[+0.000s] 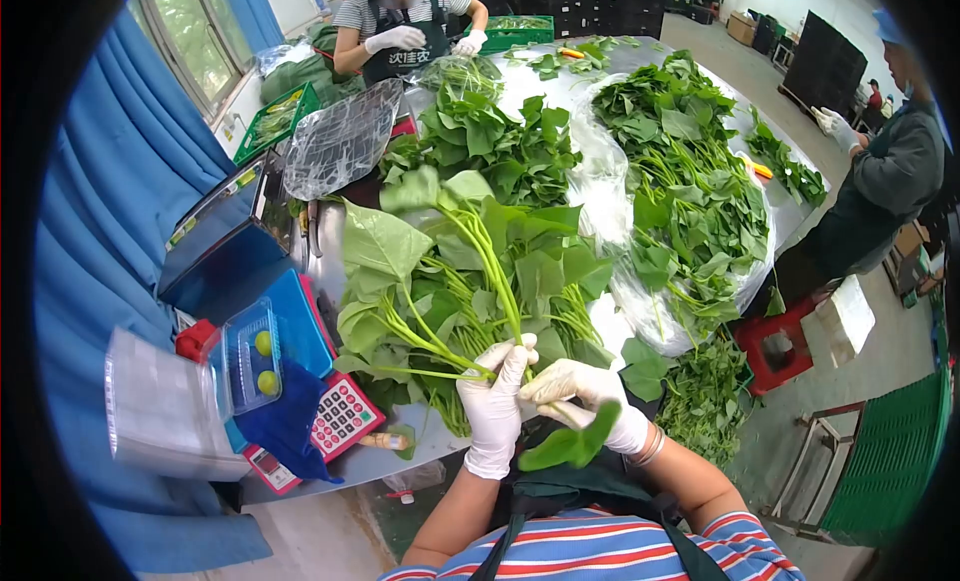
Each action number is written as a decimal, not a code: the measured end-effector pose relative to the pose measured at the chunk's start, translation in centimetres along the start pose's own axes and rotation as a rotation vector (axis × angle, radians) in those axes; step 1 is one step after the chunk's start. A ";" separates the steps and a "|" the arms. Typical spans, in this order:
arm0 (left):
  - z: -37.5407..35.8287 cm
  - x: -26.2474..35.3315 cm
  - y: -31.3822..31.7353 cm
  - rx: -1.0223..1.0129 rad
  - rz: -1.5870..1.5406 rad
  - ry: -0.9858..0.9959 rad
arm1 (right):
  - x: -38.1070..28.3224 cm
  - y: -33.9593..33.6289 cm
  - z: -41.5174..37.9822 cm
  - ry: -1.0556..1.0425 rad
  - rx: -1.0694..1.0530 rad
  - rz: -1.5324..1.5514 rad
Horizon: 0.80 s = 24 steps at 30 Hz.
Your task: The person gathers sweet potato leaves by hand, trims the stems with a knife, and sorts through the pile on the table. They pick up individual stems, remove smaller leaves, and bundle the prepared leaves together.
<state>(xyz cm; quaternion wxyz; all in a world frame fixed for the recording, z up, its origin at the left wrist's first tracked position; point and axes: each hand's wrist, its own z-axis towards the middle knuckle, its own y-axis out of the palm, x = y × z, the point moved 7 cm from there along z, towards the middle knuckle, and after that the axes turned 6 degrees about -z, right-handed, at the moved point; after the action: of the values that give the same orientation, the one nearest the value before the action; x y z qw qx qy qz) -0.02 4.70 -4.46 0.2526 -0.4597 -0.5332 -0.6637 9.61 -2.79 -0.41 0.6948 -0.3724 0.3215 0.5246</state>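
Fanning upward, leafy stems (pixel 493 256) are clasped in the gloved left hand (pixel 495 411) over a pile of greens (pixel 580 306) on the table (pixel 437 439). 1 leaf (pixel 572 444) is pinched in the right hand (pixel 600 396), held just beside the left. To the left, a pink keypad (pixel 345 418) is seen.

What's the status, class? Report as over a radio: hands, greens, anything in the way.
Left hand gripping stems. Right hand alongside, leaf hanging at it, grip unclear. Greens piled ahead; nothing visibly blocking either hand.
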 end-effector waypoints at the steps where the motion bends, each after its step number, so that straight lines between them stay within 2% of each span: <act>1: 0.0 -0.4 -0.2 0.001 -0.039 -0.011 | -0.5 0.1 0.1 -0.050 -0.010 -0.086; 4: 0.0 -0.5 -0.1 -0.009 -0.084 -0.037 | -1.4 0.4 0.6 -0.130 -0.069 -0.171; 5: 0.4 0.0 0.0 0.029 -0.014 0.008 | -1.3 1.5 0.4 -0.157 -0.214 -0.287; 6: 0.6 -0.3 -0.3 0.064 -0.021 -0.165 | -1.1 2.8 -0.1 -0.181 -0.360 -0.400; 7: 1.3 0.0 -0.4 0.068 -0.070 -0.133 | -1.1 5.2 -0.5 -0.072 -0.652 -0.565; 8: 1.8 0.2 -0.7 0.074 -0.118 -0.098 | -2.7 4.7 -1.3 -0.348 -0.366 -0.473; 10: 1.9 1.0 -0.9 0.078 -0.093 -0.064 | -2.9 2.6 0.0 -0.226 -0.326 -0.626; 11: 1.7 1.4 -0.6 0.065 -0.006 -0.048 | -3.1 -0.8 -0.2 -0.339 0.124 -0.504; 12: 1.7 1.8 -0.3 0.051 0.082 -0.031 | 0.9 -3.8 -2.6 -0.020 0.506 -0.261; 13: 1.8 1.6 -0.2 0.011 0.118 0.007 | -0.4 -6.6 -1.6 0.004 0.686 -0.213; 14: 1.7 1.7 0.1 -0.030 0.145 0.051 | 0.5 -8.6 -1.3 0.125 0.994 0.165; 15: 1.5 1.6 0.4 -0.042 0.144 0.040 | 1.4 -9.4 -0.7 0.177 1.065 0.479; 16: 1.3 1.6 0.8 -0.059 0.141 0.025 | 3.0 -9.7 -1.2 0.247 1.076 0.592; 18: 1.1 1.4 1.3 -0.075 0.153 0.025 | 3.3 -8.9 -1.5 0.324 0.881 0.410; 20: 1.1 1.1 1.8 -0.102 0.168 0.027 | 2.8 -6.9 -1.3 0.541 0.515 0.187; 22: 0.7 0.6 2.2 -0.140 0.214 0.037 | 2.2 -4.4 0.0 0.569 0.305 0.106; 24: 0.4 0.0 2.5 -0.173 0.201 0.018 | 1.7 -3.6 1.2 0.342 0.274 -0.178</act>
<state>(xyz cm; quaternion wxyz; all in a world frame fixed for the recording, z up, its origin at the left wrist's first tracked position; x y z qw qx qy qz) 2.17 4.33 -3.33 0.2819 -0.5249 -0.4231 -0.6827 13.54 -1.53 -0.58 0.7178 -0.3849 0.4685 0.3422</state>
